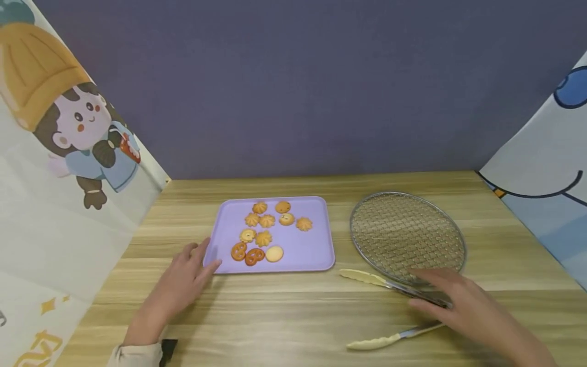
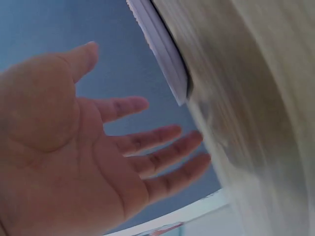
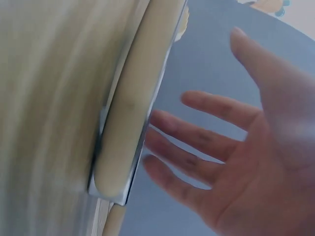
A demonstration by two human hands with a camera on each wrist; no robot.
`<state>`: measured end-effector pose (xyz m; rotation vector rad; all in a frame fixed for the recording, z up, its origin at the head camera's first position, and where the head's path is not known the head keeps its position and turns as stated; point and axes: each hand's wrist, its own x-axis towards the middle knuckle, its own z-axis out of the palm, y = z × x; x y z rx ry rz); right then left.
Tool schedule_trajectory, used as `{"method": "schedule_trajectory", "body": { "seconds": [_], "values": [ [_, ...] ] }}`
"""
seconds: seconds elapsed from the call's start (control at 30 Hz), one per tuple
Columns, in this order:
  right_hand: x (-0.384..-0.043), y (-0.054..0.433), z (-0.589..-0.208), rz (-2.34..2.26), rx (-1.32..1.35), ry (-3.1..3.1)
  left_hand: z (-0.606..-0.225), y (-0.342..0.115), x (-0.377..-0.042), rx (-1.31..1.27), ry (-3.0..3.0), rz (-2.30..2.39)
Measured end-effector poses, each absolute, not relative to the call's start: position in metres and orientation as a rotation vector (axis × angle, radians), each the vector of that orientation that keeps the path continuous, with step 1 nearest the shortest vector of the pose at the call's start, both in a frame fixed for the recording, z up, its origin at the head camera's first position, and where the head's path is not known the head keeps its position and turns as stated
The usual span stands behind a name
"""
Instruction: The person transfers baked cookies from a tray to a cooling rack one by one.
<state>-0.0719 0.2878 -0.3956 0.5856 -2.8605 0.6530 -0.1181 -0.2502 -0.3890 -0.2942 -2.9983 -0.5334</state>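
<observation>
My left hand (image 1: pixel 185 275) is at the left front corner of a lilac tray (image 1: pixel 307 252), its fingers spread and loosely extended. In the left wrist view the palm of the left hand (image 2: pixel 98 152) holds nothing, and the tray's edge (image 2: pixel 165 59) stands just beyond the fingertips. My right hand (image 1: pixel 472 308) hovers by a pair of tongs (image 1: pixel 367 278) with cream tips and metal arms. The tongs lie spread apart, their joined end hidden behind that hand. Relaxed fingers of the right hand (image 3: pixel 221 142) lie close to the tongs (image 3: pixel 130 108) in the right wrist view; contact is unclear.
Several cookies (image 1: pixel 263 238) lie on the tray, among them swirled ones, a round plain cookie (image 1: pixel 274 254) and two pretzel-shaped ones (image 1: pixel 254 256). Right of the tray is a round wire-mesh rack (image 1: pixel 405 232). Behind the wooden table (image 1: pixel 275 311) rises a dark partition (image 1: pixel 293 92).
</observation>
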Motion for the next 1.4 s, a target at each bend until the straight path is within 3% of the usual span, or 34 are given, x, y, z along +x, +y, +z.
{"method": "schedule_trajectory", "body": {
  "seconds": [0.57,1.4],
  "values": [
    [-0.054,0.290,-0.409,0.339,0.715,-2.941,-0.396,-0.281,-0.155,-0.481,-3.029,-1.466],
    [-0.058,0.269,-0.400,0.499,0.693,-2.874,-0.399,-0.286,-0.157,-0.411,-3.003,-1.550]
  ]
}}
